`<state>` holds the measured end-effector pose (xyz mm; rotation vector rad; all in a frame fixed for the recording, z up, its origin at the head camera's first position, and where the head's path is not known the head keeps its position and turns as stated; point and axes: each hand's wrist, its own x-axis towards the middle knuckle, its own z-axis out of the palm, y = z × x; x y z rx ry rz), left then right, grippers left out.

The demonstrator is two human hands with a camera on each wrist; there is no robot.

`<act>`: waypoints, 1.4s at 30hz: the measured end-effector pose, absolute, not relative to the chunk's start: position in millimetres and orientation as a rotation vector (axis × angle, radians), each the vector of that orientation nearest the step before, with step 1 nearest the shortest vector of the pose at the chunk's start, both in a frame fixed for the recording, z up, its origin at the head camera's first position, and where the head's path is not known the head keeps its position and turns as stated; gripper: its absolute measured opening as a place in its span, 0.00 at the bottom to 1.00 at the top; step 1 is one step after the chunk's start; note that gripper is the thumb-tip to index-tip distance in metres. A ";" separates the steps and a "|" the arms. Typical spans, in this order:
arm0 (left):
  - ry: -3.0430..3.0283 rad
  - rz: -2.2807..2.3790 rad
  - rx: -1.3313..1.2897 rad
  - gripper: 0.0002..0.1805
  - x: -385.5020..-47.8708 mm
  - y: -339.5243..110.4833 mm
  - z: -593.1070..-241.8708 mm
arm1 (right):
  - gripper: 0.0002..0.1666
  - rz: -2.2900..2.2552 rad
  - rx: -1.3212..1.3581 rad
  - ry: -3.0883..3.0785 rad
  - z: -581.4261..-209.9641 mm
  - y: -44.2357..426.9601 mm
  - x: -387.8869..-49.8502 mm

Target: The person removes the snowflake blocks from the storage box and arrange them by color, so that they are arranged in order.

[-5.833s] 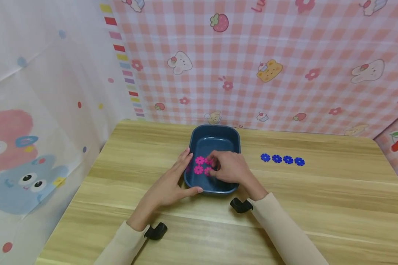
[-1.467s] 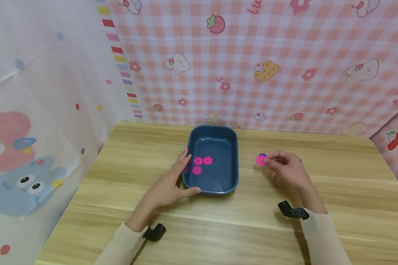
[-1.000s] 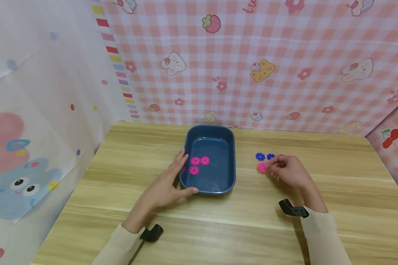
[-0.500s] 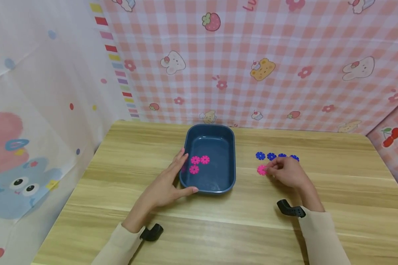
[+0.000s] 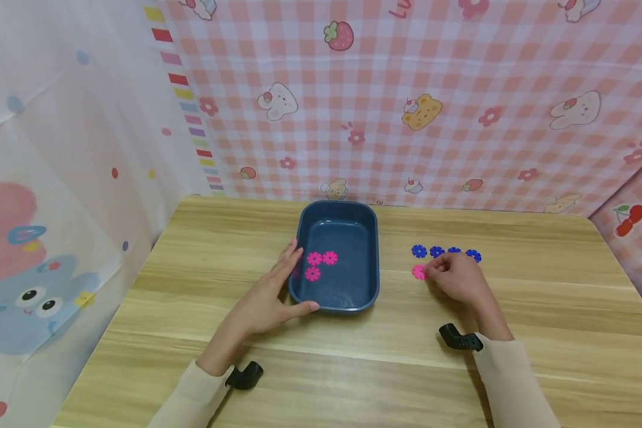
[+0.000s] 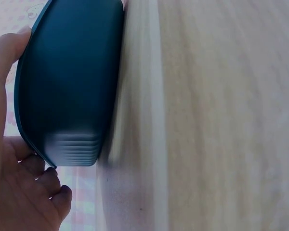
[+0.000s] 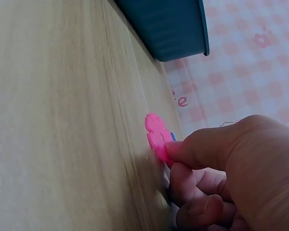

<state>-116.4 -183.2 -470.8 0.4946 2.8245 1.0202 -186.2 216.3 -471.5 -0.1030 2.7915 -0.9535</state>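
Note:
My right hand [image 5: 460,278] pinches a pink snowflake-shaped plastic disc [image 5: 418,272] between thumb and fingertips. In the right wrist view that disc [image 7: 156,132] is low at the wood surface. Just behind it lies a row of several blue snowflake discs [image 5: 419,251], partly covered by my fingers. To the left is a dark blue rectangular tray [image 5: 353,238], in which 3 pink discs [image 5: 314,258] lie flat. With fingers stretched along the tray's left side and thumb at its front rim, my left hand [image 5: 262,303] rests on the tray's near left corner.
A wood-grain table [image 5: 348,368] carries everything. Behind it hangs a pink checked cloth [image 5: 353,89], and a white printed cloth [image 5: 85,148] hangs at the left. Each wrist wears a black camera mount [image 5: 246,375].
My right hand has carried one pink disc out of the tray to the right, then lowered it in front of the leftmost blue disc. My left hand keeps its place on the tray.

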 end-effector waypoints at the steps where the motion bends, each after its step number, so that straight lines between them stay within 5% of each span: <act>1: 2.825 1.022 0.493 0.64 -116.4 -183.4 -470.9 | 0.15 -0.954 -0.093 2.789 -471.2 215.5 -186.4; 20: 2.836 1.014 0.505 0.64 -116.6 -184.3 -473.9 | 0.14 -1.018 -0.072 2.737 -473.2 215.9 -187.4; 42: 2.827 1.015 0.507 0.64 -116.2 -183.9 -472.3 | 0.26 -1.351 -0.135 2.476 -451.8 218.0 -182.5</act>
